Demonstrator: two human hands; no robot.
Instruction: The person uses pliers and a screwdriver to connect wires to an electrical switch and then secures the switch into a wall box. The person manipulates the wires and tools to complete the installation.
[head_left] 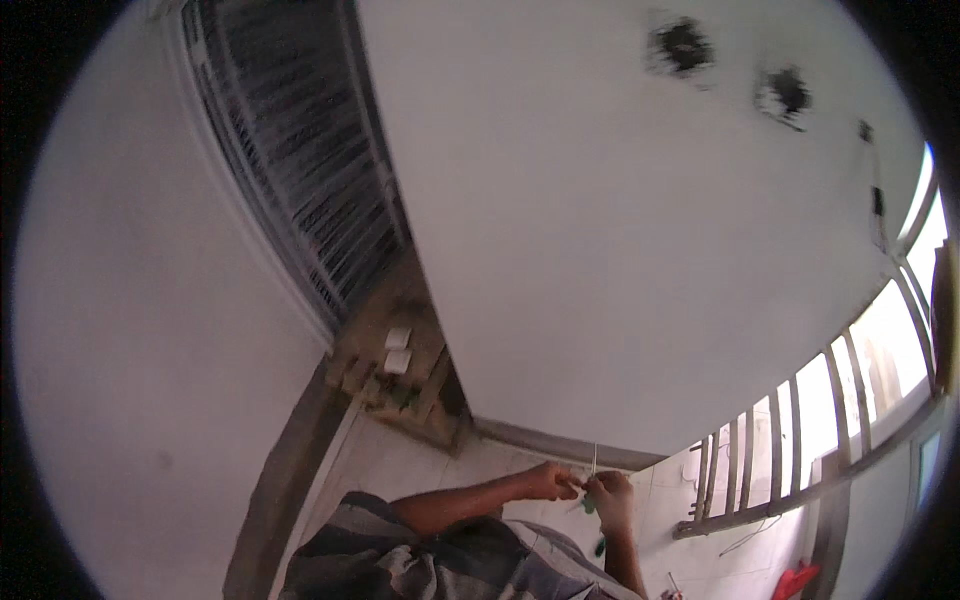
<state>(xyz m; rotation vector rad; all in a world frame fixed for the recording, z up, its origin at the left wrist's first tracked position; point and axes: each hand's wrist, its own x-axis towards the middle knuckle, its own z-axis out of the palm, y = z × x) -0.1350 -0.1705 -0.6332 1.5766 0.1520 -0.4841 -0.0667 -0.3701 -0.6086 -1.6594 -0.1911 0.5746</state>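
My left hand (553,482) and my right hand (610,492) meet low in the view, fingertips nearly touching. Both have their fingers closed in a pinch. A thin, pale, wire-like strand (595,458) sticks up from the fingers of the right hand. Whatever the left hand pinches is too small to make out. Just below the fingers shows a small green piece (588,504), and lower, beside the right forearm, a dark green rounded thing (600,547). I cannot tell whether these two are joined.
A white wall (620,250) with two dark holes (684,46) rises in front. At the left stands a dark barred gate (290,130), with two white rectangular pieces (398,360) on a brown ledge (430,425) below. A railing (775,450) runs along the right, near a red item (795,580).
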